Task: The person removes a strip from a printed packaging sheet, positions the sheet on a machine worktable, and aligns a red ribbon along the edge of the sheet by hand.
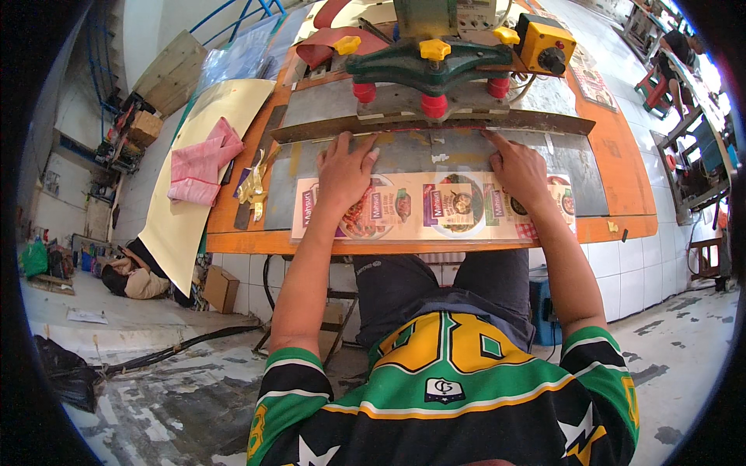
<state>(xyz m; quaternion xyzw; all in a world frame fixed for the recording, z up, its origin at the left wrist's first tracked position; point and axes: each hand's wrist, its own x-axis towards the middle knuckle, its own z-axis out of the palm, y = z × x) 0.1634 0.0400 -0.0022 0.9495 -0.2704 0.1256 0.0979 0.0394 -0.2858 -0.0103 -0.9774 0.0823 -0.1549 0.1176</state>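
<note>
- Fingers [344, 141] of the left hand [343, 172]: outstretched and slightly spread, unclenched, the tips at the near edge of a long dark metal bar [315, 130].
- Fingers [495, 140] of the right hand [519, 172]: also unclenched, the index extended toward the same edge, the others partly bent. Whether either set of tips presses on something thin at the bar cannot be told.
- Metal plate [412, 158]: grey, marked with stains and pale flecks, spread beneath both hands.
- Printed sheet [403, 210]: a long strip bearing pictures of food in bowls, lying along the near side of the plate, nearer the body than the fingers and partly covered by both forearms.
- Press [435, 70]: dark green, its spreading arms topped by yellow knobs [435, 50] and set above red cylindrical feet [433, 106], standing just beyond the bar; a yellow control box [542, 46] with a black dial sits at its right.
- Orange tabletop [636, 211]: visible around the plate.
- Left side of the table: gold foil scraps [252, 189], then a pink cloth [203, 167] resting on a cream sheet [169, 233] that overhangs the edge.
- Floor at left: a cardboard box [221, 290] and, farther out, a person [144, 281] low to the ground.
- Far right: a red stool [655, 95] beside another worktable.
</note>
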